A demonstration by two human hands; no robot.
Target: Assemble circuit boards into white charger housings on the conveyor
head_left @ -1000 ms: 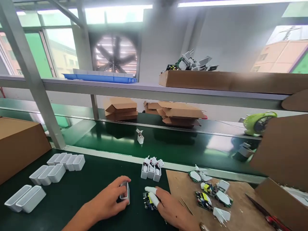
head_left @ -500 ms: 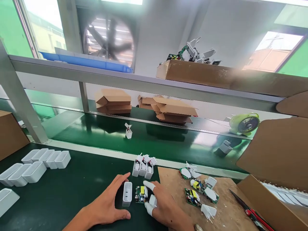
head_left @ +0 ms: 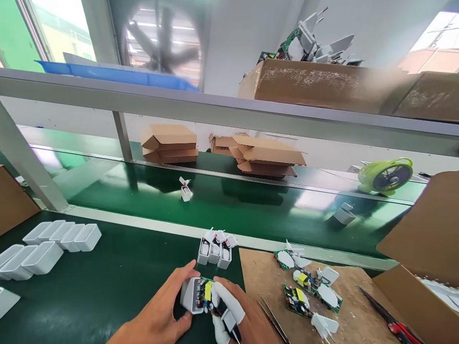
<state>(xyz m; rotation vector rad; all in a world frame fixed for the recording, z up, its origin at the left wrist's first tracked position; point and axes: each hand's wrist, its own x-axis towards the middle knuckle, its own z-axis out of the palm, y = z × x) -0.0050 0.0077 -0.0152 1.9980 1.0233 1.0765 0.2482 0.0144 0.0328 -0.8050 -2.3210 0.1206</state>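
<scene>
My left hand [head_left: 168,306] is closed round a white plastic case [head_left: 190,295], which is tilted with its opening facing right. In my right hand [head_left: 234,308], with white finger covers on its fingertips, is a green circuit board [head_left: 205,292] with a yellow component. The board's left edge meets the open end of the case; how far it reaches inside is hard to see. A white plug part [head_left: 229,319] hangs by the right fingers. Just beyond the hands stand three filled white cases [head_left: 214,253] with plug parts on top.
White cases [head_left: 45,258] stand in rows at left. A brown board [head_left: 261,272] holds circuit boards [head_left: 297,298], tweezers [head_left: 273,320] and red-handled pliers [head_left: 390,320]. Behind runs a green belt [head_left: 251,210] carrying a filled case [head_left: 185,192]. An open carton [head_left: 416,296] stands at right.
My left hand has taken hold of the case and tilted it. My right hand has lifted the circuit board and brought it against the case's opening. The camera view has shifted, and tweezers now show.
</scene>
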